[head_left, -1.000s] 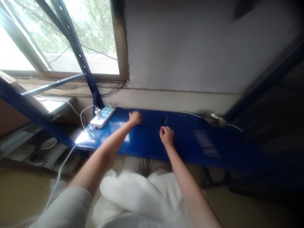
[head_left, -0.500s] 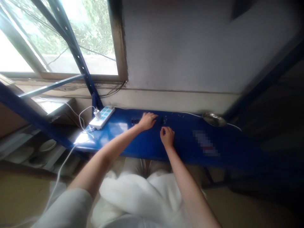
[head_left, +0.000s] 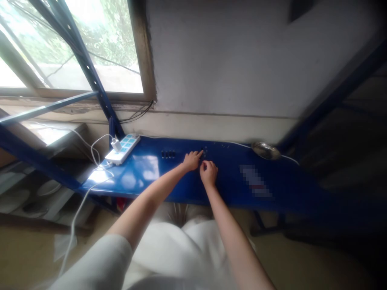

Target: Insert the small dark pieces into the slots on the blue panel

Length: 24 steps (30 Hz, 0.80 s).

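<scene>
My left hand (head_left: 191, 160) is over the middle of the blue table (head_left: 178, 183), its fingers stretched towards a small cluster of clear pieces (head_left: 206, 151). A tiny dark piece lies at its fingertips, too small to name. Close by on the right, my right hand (head_left: 208, 173) is closed in a pinch; whatever its fingers hold is too small to make out. To the left of both hands stands a short row of small dark cylinders (head_left: 168, 154).
A white power strip (head_left: 123, 149) with a plugged-in charger (head_left: 115, 144) lies at the table's left end. Tiny bits (head_left: 224, 146) and a shiny metal bowl (head_left: 266, 150) are towards the back right. A blurred-out flat item (head_left: 255, 182) lies on the right. Blue posts flank the table.
My left hand has moved right, away from the row of dark cylinders, to the clear pieces beside my right hand. The row now shows fully. The view has shifted slightly.
</scene>
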Motion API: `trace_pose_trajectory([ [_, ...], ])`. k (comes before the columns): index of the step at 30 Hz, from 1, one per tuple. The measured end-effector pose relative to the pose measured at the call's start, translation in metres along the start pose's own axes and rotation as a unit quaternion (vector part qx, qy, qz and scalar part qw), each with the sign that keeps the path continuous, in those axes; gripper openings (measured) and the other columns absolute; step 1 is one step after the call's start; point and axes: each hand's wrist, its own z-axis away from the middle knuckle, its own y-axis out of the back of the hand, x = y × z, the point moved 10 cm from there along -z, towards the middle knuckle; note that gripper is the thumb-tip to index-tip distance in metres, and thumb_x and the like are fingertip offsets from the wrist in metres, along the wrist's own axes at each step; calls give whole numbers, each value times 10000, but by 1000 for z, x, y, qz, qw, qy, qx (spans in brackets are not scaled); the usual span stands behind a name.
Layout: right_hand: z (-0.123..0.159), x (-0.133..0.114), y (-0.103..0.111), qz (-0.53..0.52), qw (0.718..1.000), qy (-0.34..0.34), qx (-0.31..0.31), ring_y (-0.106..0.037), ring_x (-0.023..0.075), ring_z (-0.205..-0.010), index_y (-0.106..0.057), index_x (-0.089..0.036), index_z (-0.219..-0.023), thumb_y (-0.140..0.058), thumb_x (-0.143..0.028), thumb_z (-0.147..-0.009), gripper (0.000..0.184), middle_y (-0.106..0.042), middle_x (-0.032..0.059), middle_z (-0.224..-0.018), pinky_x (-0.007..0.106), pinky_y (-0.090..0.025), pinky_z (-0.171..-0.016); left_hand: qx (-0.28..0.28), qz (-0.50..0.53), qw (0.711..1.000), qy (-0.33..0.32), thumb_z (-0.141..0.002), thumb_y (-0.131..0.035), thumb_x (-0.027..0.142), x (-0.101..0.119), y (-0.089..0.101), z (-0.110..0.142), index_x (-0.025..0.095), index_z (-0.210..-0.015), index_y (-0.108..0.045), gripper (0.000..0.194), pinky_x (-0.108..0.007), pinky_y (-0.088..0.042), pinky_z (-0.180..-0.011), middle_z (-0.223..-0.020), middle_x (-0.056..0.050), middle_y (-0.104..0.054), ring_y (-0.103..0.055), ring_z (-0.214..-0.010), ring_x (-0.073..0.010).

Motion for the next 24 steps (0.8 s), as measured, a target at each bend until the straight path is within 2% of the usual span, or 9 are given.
trace_pose_trajectory([
  [4, 0, 2, -2, -3, 1000, -10, -9, -529, 192, -777, -607, -160, -815, -414, -212, -809, 200, -595, 82, -776, 301, -351, -695, 9, 7, 1000, 8, -840, -400, 228, 0, 3, -6, 206, -1262, -431, 424, -384, -381, -851, -1155, -111, -533, -471, -1055, -255],
  [8, -1, 3, -1, -5, 1000, -13, -10, -529, 196, -779, -606, -161, -810, -423, -213, -807, 191, -601, 82, -770, 301, -346, -692, 40, 31, 999, 11, -812, -435, 185, 2, 8, -11, 185, -1124, -527, 326, -343, -412, -814, -1075, -99, -560, -514, -987, -228],
  [13, -1, 3, 0, -11, 1000, -16, -9, -526, 194, -781, -604, -162, -802, -421, -213, -809, 191, -591, 80, -764, 301, -350, -697, 52, 70, 995, 47, -804, -454, 169, -2, 6, -15, 173, -983, -563, 210, -315, -431, -798, -1021, -91, -583, -544, -947, -209],
  [19, -1, 5, -1, -11, 1000, -15, -8, -530, 196, -781, -610, -160, -821, -420, -219, -808, 199, -598, 84, -773, 304, -352, -699, 68, 126, 986, 90, -798, -475, 172, -17, 5, -18, 159, -868, -594, 139, -296, -440, -768, -933, -92, -627, -577, -877, -202],
  [24, 0, 11, -6, 29, 998, -42, -27, -532, 223, -827, -623, -151, -899, -428, -213, -793, 231, -617, 110, -849, 336, -359, -718, 142, 203, 959, 139, -780, -487, 166, -35, 7, -5, 169, -821, -582, 104, -277, -445, -735, -863, -62, -635, -577, -806, -168],
])
